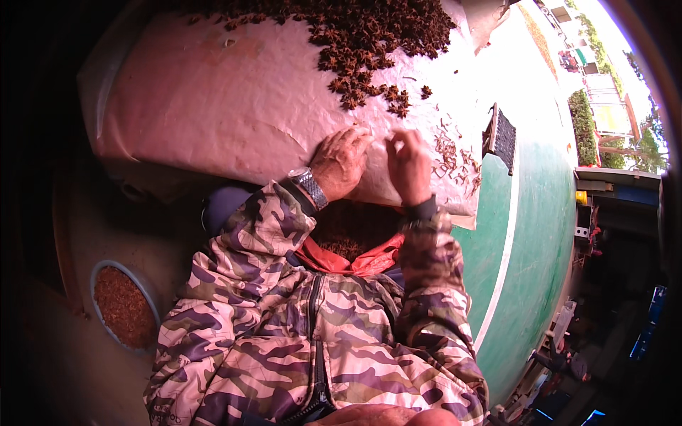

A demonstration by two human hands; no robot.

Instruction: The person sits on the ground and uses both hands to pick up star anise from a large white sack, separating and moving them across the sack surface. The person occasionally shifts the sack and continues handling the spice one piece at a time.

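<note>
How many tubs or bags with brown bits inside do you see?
2: a blue-rimmed tub at lower left, and a red bag near the middle. Others may be hidden in the shadows.

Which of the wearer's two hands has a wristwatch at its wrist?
The left hand, with a silvery watch strapped just behind it; behind the right hand, only a dark cuff shows.

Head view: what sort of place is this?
Probably an informal, open-sided work area for dried spices: a heap of star anise lies on a pale sheet, a tub of brown bits stands nearby, and bright outdoor greenery shows beyond.
</note>
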